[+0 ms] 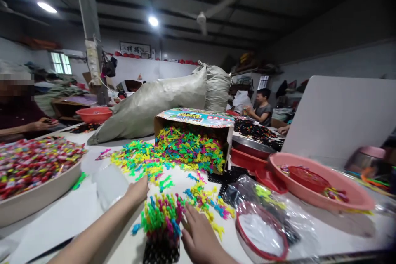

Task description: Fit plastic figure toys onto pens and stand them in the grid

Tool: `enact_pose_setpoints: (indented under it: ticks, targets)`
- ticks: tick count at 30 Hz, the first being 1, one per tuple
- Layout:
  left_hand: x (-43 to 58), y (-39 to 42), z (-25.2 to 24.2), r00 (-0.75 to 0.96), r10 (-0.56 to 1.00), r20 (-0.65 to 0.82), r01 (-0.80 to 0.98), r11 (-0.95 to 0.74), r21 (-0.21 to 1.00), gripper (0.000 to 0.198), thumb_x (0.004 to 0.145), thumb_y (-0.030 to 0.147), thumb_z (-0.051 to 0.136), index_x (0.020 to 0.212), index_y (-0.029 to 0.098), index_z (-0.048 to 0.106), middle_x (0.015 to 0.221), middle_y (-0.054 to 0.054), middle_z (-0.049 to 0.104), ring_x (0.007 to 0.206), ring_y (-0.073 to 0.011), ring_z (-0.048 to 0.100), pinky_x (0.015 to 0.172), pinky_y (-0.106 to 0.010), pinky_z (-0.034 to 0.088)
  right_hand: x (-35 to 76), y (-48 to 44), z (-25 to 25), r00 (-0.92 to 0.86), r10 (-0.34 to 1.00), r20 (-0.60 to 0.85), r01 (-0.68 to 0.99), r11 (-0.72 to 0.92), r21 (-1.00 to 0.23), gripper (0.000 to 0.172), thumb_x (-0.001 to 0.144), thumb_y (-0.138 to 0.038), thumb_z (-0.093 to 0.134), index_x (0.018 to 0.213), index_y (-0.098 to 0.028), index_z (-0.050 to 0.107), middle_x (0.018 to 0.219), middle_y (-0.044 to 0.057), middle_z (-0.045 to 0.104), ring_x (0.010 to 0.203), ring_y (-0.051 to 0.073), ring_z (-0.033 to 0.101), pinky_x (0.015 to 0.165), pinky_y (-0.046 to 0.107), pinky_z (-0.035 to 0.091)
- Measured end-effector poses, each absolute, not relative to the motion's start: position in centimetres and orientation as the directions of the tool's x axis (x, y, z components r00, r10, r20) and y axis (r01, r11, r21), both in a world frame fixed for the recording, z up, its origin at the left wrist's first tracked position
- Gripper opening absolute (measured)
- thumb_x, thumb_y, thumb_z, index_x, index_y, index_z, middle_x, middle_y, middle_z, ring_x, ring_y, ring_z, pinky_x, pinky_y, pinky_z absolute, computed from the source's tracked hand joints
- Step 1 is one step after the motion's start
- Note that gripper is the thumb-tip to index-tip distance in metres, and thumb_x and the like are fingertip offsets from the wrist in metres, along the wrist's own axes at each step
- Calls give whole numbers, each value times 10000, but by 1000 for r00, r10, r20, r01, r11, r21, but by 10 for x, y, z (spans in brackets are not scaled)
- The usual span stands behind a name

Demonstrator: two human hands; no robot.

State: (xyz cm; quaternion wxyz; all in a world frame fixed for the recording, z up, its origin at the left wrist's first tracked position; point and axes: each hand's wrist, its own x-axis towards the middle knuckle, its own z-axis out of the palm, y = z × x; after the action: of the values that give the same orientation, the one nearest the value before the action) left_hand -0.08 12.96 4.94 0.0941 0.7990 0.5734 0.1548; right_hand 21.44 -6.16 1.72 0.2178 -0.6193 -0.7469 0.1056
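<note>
Many small green, yellow, pink and blue plastic figures stand upright in a cluster on a black perforated tray at the bottom centre. My left hand is just beyond the cluster's left side, near loose figures; its fingertips are hidden. On the cluster's right side, my right hand lies with its fingers stretched out, touching or very near the pink and blue figures. Behind, a cardboard box on its side spills a heap of the same figures onto the white table.
A large basin of red wrapped pieces stands left. At right are a pink basin, a red-rimmed round sieve, clear plastic bags and black perforated trays. A big sack lies behind. Other people sit at far left and back right.
</note>
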Motion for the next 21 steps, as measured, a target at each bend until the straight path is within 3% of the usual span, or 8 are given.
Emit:
enact_pose_setpoints:
  ticks: [3, 7, 9, 11, 12, 15, 18, 21]
  targets:
    - [-2, 97, 55, 130, 968, 212, 894, -207, 397, 120, 732, 260, 485, 657, 187, 426, 742, -59, 549, 809, -261, 541, 691, -346, 396, 216, -65, 18, -126, 934, 334, 857, 272, -437, 576, 792, -280, 409, 1349, -251, 263, 1403, 46, 255, 1270, 265, 270, 1014, 456, 275]
    - [-22, 50, 95, -130, 953, 274, 857, -30, 514, 199, 850, 252, 242, 811, 168, 418, 926, -128, 518, 965, -253, 493, 780, -367, 393, 220, -72, 20, -95, 848, 521, 783, 387, -487, 498, 761, -254, 434, 1249, -155, 437, 1280, 123, 447, 1203, 254, 371, 1000, 451, 283]
    - [-31, 3, 107, -302, 837, 457, 553, -237, 799, 221, 876, 279, 206, 894, 170, 398, 895, -88, 520, 867, -181, 531, 770, -308, 417, 214, -90, 21, 176, 794, 582, 695, 318, -645, 444, 777, -296, 419, 1191, -146, 478, 1188, 127, 519, 1150, 244, 417, 988, 459, 283]
    - [-28, -61, 105, -444, 746, 496, 261, -423, 868, 245, 890, 342, 200, 1027, 204, 349, 786, -16, 517, 680, -131, 538, 708, -282, 444, 200, -123, 24, 509, 720, 471, 491, 207, -846, 434, 819, -339, 370, 1210, -163, 436, 1184, 121, 509, 1126, 234, 430, 959, 451, 313]
    - [-22, -96, 97, -448, 765, 463, 184, -428, 885, 240, 883, 360, 259, 1057, 223, 351, 703, 14, 500, 605, -121, 518, 674, -272, 447, 192, -145, 26, 557, 740, 376, 361, 192, -912, 432, 839, -354, 345, 1230, -182, 407, 1197, 115, 495, 1105, 224, 448, 924, 424, 353]
    - [9, -187, 61, -83, 934, 348, 106, -339, 935, 349, 813, 386, 448, 1136, 273, 384, 629, 30, 516, 531, -124, 490, 603, -277, 450, 165, -210, 36, 360, 894, 267, 150, 227, -962, 456, 835, -403, 383, 1259, -237, 370, 1252, 88, 455, 1071, 207, 477, 854, 361, 412]
    - [39, -234, 29, 199, 959, 202, 92, -223, 970, 676, 782, 307, 489, 1345, 222, 124, 666, 17, 540, 660, -144, 526, 713, -305, 448, 149, -252, 44, 150, 961, 231, 182, 203, -962, 352, 812, -376, 469, 1130, -238, 526, 1180, 73, 520, 1065, 206, 480, 894, 354, 387]
    - [53, -244, 19, 311, 949, 47, 31, -60, 998, 764, 808, 227, 414, 1359, 170, -112, 700, 17, 536, 638, -116, 518, 690, -272, 441, 149, -263, 47, 80, 985, 153, 220, 132, -967, 216, 813, -345, 484, 876, -202, 633, 989, 74, 605, 957, 196, 527, 867, 345, 396]
